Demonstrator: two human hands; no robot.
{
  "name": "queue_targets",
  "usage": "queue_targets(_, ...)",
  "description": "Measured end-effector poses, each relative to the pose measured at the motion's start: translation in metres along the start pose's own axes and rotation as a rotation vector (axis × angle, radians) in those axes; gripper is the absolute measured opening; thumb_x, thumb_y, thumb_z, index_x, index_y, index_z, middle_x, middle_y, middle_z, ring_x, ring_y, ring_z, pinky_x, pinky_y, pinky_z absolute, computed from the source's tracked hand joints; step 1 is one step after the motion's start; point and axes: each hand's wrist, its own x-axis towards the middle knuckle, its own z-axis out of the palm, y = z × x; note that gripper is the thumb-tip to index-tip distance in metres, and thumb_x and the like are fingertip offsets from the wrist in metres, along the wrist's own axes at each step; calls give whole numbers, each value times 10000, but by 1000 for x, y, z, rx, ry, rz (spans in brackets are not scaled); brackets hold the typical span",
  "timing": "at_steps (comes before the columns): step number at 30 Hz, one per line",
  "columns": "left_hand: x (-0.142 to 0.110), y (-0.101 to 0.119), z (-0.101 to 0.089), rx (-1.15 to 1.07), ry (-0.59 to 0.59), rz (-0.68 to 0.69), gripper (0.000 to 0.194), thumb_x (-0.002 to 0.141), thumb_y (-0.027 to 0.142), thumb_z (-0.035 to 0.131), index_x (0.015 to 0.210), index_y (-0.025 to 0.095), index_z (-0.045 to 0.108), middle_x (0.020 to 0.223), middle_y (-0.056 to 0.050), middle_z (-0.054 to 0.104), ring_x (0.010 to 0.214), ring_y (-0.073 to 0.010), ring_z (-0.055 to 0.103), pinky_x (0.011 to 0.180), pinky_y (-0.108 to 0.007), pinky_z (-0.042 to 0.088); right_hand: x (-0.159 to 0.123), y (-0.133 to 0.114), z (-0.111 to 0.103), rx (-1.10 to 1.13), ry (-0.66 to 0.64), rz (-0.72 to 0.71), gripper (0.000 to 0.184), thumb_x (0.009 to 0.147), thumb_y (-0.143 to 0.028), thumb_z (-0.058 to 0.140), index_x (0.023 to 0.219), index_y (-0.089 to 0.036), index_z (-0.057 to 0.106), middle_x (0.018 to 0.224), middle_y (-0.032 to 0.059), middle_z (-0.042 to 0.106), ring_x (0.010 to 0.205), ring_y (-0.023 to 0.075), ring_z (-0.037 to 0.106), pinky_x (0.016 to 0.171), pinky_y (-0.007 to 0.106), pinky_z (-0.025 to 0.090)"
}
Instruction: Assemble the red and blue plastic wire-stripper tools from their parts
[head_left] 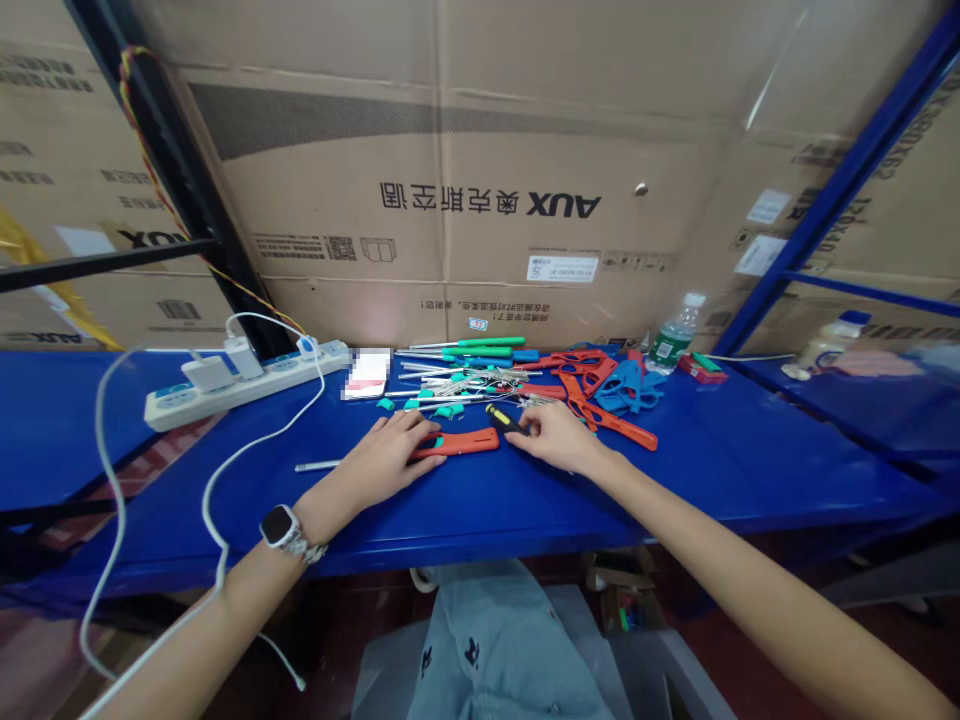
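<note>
An orange long-reach lighter (471,441) with a metal tube lies on the blue table. My left hand (386,455) is closed around its handle near the middle, and the tube sticks out to the left beyond my wrist. A black hand tool with a yellow end (506,420) is pinched in the fingers of my right hand (559,437), just beyond the lighter's right end. Its kind cannot be made out. Behind my hands lies a heap of metal tubes and wires (472,380), with small green pieces (448,410) at its front edge.
Orange handle shells (615,425) and blue ones (630,388) are piled at the right, before a water bottle (673,335). A white power strip (247,385) with trailing cables stands on the left. Cardboard boxes (487,120) wall off the back of the blue table (480,515).
</note>
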Motion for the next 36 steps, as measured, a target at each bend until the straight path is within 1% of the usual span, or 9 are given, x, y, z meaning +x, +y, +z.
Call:
queue_targets(6,-6,-8,-4,-110,7,53,372,1031,504,490,1242,216,593,1216,-103,615,1019,-271,650,897,-413,517,-5,-2,10,-170,45,6,211,849,-420,729,883,-217,685,725,26,689,663,193,613,558,285,301)
queue_targets(11,-5,-8,-22,-63,53,22,428,1041,537,451,1323,235,561,1278,-113,598,911,-246,688,798,-376,547,-5,-7,-5,-64,233,-43,262,934,-465,620,943,-212,686,765,31,682,689,196,632,606,304,399)
queue_targets(15,18,-4,-31,-39,75,71,413,1048,493,463,1345,224,566,1288,-119,604,948,-247,692,856,-387,547,5,-19,-12,-83,278,-347,404,929,-482,657,1250,-236,662,1266,124,677,1122,284,644,858,390,501)
queue_targets(18,46,-2,-33,-47,92,107,409,1040,471,490,1359,230,579,1291,-118,630,993,-260,696,865,-390,551,26,-22,-12,-140,151,-483,371,935,-425,680,1269,-262,673,1286,111,693,1220,305,608,1034,481,443)
queue_targets(21,73,-11,-36,-64,130,114,412,993,463,583,1326,223,611,1253,-113,687,1029,-269,699,888,-385,544,50,-11,-16,-77,69,-433,288,952,-338,665,1224,-247,698,1178,89,745,1087,269,674,958,437,483)
queue_targets(24,94,-32,-40,-64,143,100,361,950,396,635,1259,211,663,1160,-101,738,929,-236,710,845,-349,536,69,5,-27,-35,94,-392,261,927,-273,677,1180,-222,715,1125,87,753,982,245,689,876,392,503)
queue_targets(28,113,-58,-43,-45,126,90,228,965,328,581,1068,216,752,1019,-77,765,885,-223,709,813,-320,510,85,21,-43,-106,136,-341,255,893,-256,708,1145,-225,727,1110,83,758,960,262,686,858,398,494)
queue_targets(33,150,-76,-40,1,144,70,251,978,320,558,1056,196,761,1037,-116,717,929,-254,687,851,-341,500,121,32,-49,-272,136,-318,248,959,-281,650,1186,-209,718,1159,101,727,1004,267,676,883,387,477)
queue_targets(36,179,-84,-33,-30,144,-34,201,946,236,565,1040,183,735,1009,-126,709,962,-275,673,877,-363,494,152,38,-48,-349,124,-267,275,977,-300,635,1219,-191,705,1243,127,670,1013,255,666,904,377,478)
